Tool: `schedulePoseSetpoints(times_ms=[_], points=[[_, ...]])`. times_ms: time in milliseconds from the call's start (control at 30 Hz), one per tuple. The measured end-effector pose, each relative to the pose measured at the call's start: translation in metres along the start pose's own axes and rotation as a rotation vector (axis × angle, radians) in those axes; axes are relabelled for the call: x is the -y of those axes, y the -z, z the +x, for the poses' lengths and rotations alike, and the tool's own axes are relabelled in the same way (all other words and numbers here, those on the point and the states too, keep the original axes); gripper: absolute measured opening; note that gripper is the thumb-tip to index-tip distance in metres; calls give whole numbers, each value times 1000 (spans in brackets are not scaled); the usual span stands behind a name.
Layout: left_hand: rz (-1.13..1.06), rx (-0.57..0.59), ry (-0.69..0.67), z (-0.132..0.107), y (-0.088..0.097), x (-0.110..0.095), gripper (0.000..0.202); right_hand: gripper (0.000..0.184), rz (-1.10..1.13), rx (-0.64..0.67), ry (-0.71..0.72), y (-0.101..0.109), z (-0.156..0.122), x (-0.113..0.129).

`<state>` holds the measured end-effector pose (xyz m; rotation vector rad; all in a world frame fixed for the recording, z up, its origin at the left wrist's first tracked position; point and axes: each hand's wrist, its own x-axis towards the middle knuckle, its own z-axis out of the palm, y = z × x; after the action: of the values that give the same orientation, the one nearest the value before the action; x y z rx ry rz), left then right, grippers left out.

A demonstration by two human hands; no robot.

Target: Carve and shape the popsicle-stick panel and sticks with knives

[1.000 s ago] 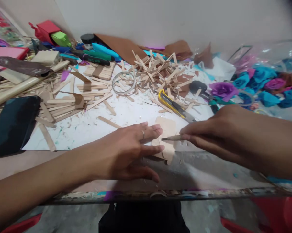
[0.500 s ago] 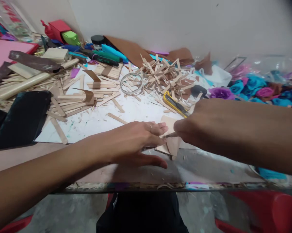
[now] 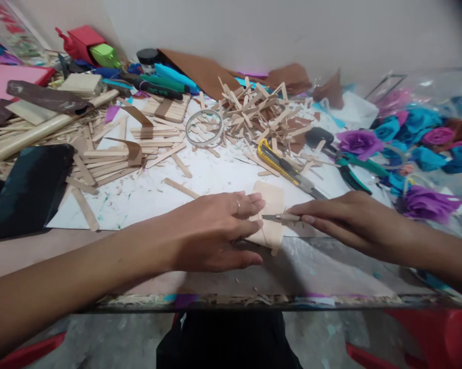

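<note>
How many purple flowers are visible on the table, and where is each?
2. One purple flower lies just behind the green-handled tool; the other lies to the right of the right hand. More may be hidden among the blue flowers.

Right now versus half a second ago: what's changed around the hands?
The right hand has shifted right, away from the left hand, so more of the thin tool and the yellow cutter shows. Nothing was visibly taken up or let go. Unchanged: the right hand's hold on the tool, and the left hand's fingers spread over the wooden piece.
</note>
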<state>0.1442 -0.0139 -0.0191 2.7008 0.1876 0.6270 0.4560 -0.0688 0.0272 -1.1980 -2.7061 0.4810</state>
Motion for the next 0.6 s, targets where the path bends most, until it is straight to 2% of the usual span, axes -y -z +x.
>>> schedulePoseSetpoints(times_ms=[100,267,533,600], points=[[-17,-21,1,1,-1,0,36,32,76,-35,47,-15,-3,-7],[-21,-59,2,-1,-5,-1,34,31,-5,-172,124,-35,-7,-11],[63,-42,3,-3,-6,-1,35,25,-251,-184,103,-45,-10,0],[88,-28,7,-3,-5,-2,36,27,-276,-146,72,-46,-9,4]])
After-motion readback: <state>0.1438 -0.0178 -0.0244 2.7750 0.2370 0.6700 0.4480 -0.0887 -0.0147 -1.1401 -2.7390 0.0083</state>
